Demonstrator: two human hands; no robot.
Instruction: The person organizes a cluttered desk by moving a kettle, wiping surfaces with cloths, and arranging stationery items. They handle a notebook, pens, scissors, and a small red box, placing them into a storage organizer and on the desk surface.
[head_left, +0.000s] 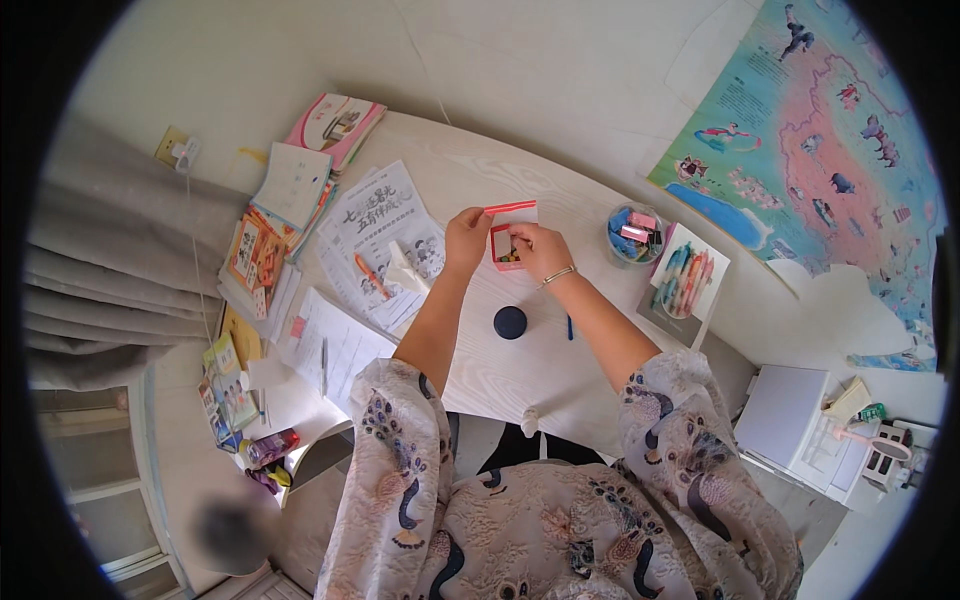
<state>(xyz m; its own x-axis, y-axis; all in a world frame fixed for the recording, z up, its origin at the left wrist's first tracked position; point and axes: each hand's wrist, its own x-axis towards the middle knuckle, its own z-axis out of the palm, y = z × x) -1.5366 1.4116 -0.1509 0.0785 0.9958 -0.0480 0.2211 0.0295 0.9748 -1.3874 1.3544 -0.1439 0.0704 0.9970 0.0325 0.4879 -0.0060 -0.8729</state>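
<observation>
A small red-and-white box (514,212) stands on the pale desk with its top flap raised, and small multicoloured pieces (508,256) lie inside it. My left hand (464,242) pinches the box at its left upper edge. The curled fingers of my right hand (540,252) reach over the box's opening from the right. Whatever lies between those fingertips is too small and hidden to make out. Nearer to me is a round dark-blue object (510,322), apart from both hands. A thin blue stick-like item (570,327) lies beside my right forearm.
A clear tub (634,236) holds colourful items, near a box with several pens (684,278). Printed sheets (385,215), an orange pen (371,275), and stacked books (335,128) cover the left side. A small white object (530,420) stands at the front edge.
</observation>
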